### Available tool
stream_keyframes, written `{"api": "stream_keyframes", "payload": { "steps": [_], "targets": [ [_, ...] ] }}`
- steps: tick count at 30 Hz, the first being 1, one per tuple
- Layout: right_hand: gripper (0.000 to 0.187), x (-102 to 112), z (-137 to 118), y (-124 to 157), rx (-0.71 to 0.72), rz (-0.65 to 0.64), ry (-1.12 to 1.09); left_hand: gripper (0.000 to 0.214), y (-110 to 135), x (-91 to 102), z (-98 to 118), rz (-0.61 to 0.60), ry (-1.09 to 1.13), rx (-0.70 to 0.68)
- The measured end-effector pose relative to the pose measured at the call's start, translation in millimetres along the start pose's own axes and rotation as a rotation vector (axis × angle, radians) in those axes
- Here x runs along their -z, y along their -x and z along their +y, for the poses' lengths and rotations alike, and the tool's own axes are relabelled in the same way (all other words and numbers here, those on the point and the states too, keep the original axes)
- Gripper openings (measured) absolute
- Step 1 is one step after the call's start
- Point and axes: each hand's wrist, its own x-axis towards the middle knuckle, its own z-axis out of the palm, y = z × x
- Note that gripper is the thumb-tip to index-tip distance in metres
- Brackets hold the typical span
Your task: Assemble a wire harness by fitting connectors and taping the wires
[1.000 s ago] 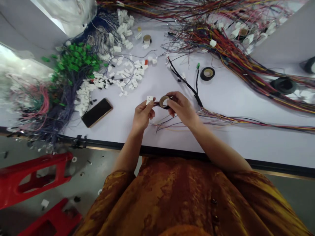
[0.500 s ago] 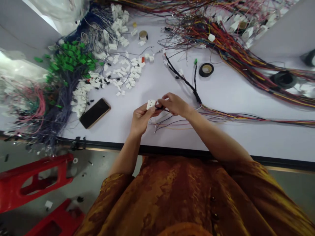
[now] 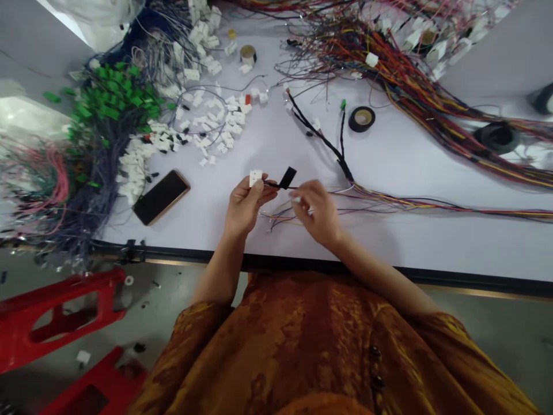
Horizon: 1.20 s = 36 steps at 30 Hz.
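Note:
A white plug connector (image 3: 256,178) is pinched between the thumb and fingers of my left hand (image 3: 244,207). Dark wires run out of it to the right, and a piece of black tape (image 3: 288,177) stands up from them like a flag. Just right of the tape is my right hand (image 3: 318,212), its fingers curled and drawn together over loose wire ends. A small pale spot shows at its fingertips, too blurred to name. Beyond my right hand lies the wire harness (image 3: 345,172), with black-taped branches and a green connector (image 3: 343,104) on one tip.
A phone (image 3: 161,197) lies left of my hands, near loose white connectors (image 3: 227,129) and a heap of green connectors (image 3: 114,95). Black tape rolls (image 3: 362,119) sit on the table. A thick wire bundle (image 3: 415,86) crosses the back right. Red stools (image 3: 60,314) stand below left.
My right hand has moved away from the left, rightward and down, uncovering the black tape flag on the wires. My left hand still holds the connector, shifted slightly left.

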Motion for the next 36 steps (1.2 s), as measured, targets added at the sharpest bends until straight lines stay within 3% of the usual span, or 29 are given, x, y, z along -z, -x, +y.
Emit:
{"api": "stream_keyframes", "payload": {
  "steps": [2,5,8,11,14,16,19,22,24,26,29,31,33,36],
  "targets": [
    [0.021,0,1,-23,-0.225,0.091,-0.140,0.033,5,-0.5,0,-0.058,-0.043,-0.079],
    [0.021,4,6,-52,-0.585,0.024,-0.395,0.032,12,-1.2,-3,-0.087,-0.125,-0.149],
    [0.017,12,14,-55,-0.750,0.095,-0.711,0.033,12,-1.9,-10,0.014,-0.054,-0.125],
    [0.024,21,22,-41,-0.697,0.163,-0.877,0.039,5,-2.9,-15,0.010,0.049,-0.060],
    [0.029,25,26,-28,-0.623,0.152,-0.898,0.044,-4,-9.2,-17,-0.187,0.013,0.039],
    [0.031,25,26,-21,-0.580,0.139,-0.850,0.039,-8,-17.9,-18,-0.256,-0.057,0.058],
    [0.034,20,19,-3,-0.422,0.142,-0.563,0.031,-10,-33.9,-18,-0.160,-0.175,-0.034],
    [0.036,15,8,20,-0.113,0.104,-0.127,0.032,-3,-46.0,-14,0.013,-0.189,-0.117],
    [0.032,15,2,26,0.031,0.075,0.005,0.033,7,-50.4,-9,0.044,-0.170,-0.139],
    [0.027,19,-1,17,-0.014,0.135,-0.042,0.031,19,-52.6,-4,-0.012,-0.226,-0.206],
    [0.026,29,0,-11,-0.364,0.104,-0.291,0.025,34,-54.7,0,-0.124,-0.389,-0.424],
    [0.021,32,3,-21,-0.517,0.025,-0.447,0.026,35,-55.9,-4,-0.076,-0.430,-0.498],
    [0.024,32,7,-13,-0.459,0.072,-0.462,0.031,28,-57.1,-9,0.024,-0.386,-0.429],
    [0.029,30,12,21,-0.106,0.106,-0.223,0.036,18,-59.0,-13,0.100,-0.253,-0.235]
  ]
}}
